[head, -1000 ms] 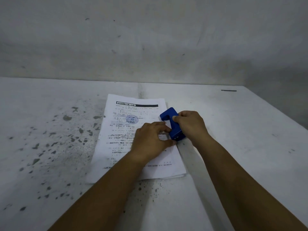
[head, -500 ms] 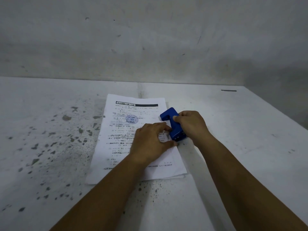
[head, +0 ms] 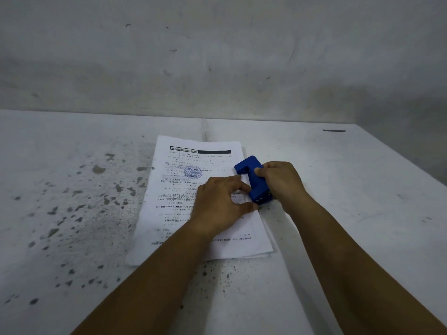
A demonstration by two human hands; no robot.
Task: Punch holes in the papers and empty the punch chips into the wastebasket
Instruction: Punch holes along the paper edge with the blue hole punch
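A thin stack of printed white papers [head: 179, 189] lies flat on the table, with a black header bar and a round blue stamp near the top. A blue hole punch [head: 254, 180] sits on the right edge of the stack. My right hand [head: 280, 182] grips the punch from the right side. My left hand [head: 220, 201] rests on the papers just left of the punch, its fingertips curled against the paper edge at the punch's mouth. No wastebasket is in view.
The white table [head: 350, 213] is worn, with dark chipped spots [head: 96, 189] across its left half and in front of the papers. A small dark strip [head: 333, 130] lies at the far right. A grey wall stands behind the table.
Almost nothing differs. Both hands and the punch stay in the same place on the right edge of the papers, with only slight finger movement.
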